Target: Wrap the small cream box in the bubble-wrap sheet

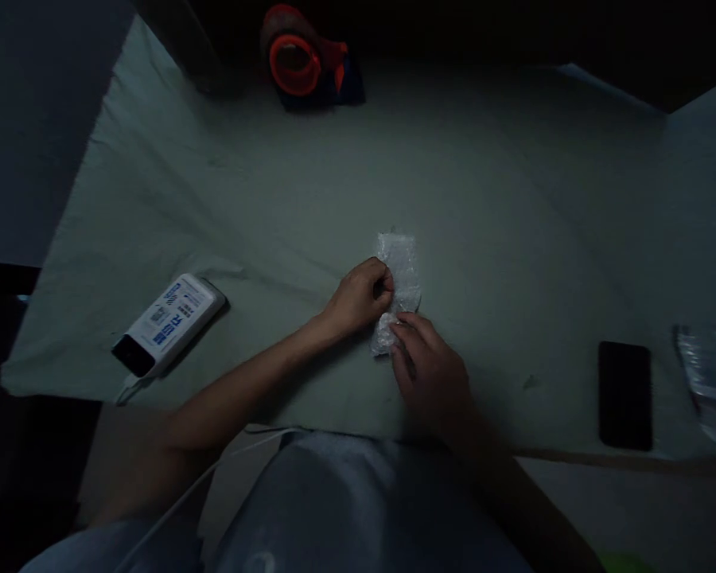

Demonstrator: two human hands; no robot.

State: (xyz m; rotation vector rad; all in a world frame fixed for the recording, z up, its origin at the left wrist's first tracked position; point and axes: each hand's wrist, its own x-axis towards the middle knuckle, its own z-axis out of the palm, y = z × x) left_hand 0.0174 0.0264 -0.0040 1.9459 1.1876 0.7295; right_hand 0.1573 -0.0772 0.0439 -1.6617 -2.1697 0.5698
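Note:
A small piece of clear bubble wrap (401, 259) lies near the front middle of the cloth-covered table, its far part flat and its near end bunched up. At its left edge, my left hand (363, 296) has thumb and forefinger pinched together on the wrap. My right hand (433, 368) is on the right of the bunched near end, fingers curled, with the fingertips closed on the plastic. Whether anything is wrapped inside cannot be made out in the dim light.
A white power bank (176, 318) with a cable lies at the left. An orange-red tape dispenser (298, 64) stands at the back. To the right are a black phone (624, 395) and clear plastic packaging (713, 366). The green tablecloth (483, 199) has a few creases.

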